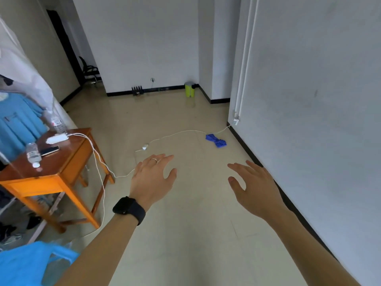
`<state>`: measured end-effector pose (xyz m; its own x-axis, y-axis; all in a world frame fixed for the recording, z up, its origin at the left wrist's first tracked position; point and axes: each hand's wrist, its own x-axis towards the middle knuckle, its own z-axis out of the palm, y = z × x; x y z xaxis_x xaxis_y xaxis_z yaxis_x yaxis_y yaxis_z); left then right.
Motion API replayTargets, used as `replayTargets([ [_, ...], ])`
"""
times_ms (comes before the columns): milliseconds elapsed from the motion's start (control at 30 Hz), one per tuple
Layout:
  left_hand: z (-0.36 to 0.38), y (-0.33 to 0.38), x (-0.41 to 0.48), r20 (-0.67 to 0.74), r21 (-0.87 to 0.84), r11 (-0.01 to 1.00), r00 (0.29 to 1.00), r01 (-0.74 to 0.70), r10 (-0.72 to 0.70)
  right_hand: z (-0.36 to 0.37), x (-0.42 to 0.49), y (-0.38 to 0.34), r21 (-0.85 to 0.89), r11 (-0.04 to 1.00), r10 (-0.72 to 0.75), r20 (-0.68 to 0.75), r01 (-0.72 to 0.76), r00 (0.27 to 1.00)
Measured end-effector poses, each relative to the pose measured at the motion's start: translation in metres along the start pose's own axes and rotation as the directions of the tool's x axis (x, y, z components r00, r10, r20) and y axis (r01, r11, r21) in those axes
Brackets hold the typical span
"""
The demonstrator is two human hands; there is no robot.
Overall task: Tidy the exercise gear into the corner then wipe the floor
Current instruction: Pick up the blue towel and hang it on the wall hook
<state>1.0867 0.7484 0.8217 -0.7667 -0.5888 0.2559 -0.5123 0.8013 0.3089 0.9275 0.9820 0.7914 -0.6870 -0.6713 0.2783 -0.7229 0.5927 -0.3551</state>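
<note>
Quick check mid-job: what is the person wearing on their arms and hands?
The left hand has a thin pale ring on one finger and a black square-faced watch on a black band at the wrist. The right hand wears nothing visible. No sleeves are in view.

Soft, even light throughout, hardly any shadows. The floor (186, 205) gives pale glare at upper centre, walls bow at the edges, and the lower left blurs.
</note>
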Motion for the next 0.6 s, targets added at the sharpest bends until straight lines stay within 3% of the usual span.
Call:
replayTargets([
  [200, 0.014, -0.061, 0.124, -0.049, 0.000, 1.000, 0.999, 0.000, 0.000, 0.036, 0.141, -0.015, -0.020, 1.000, -0.023, -0.002, 0.023, 1.000],
  [400, 0.045, -0.143, 0.281, -0.010, 0.049, 0.999, 1.000, 0.009, -0.009, 0.103, 0.303, -0.040, -0.045, 0.999, -0.017, 0.028, 0.018, 0.999],
  [600, 0.054, -0.183, 0.431, -0.001, 0.046, 0.995, 0.996, -0.086, 0.086, 0.131, 0.428, -0.058, -0.068, 0.997, 0.042, -0.040, -0.045, 0.998],
])
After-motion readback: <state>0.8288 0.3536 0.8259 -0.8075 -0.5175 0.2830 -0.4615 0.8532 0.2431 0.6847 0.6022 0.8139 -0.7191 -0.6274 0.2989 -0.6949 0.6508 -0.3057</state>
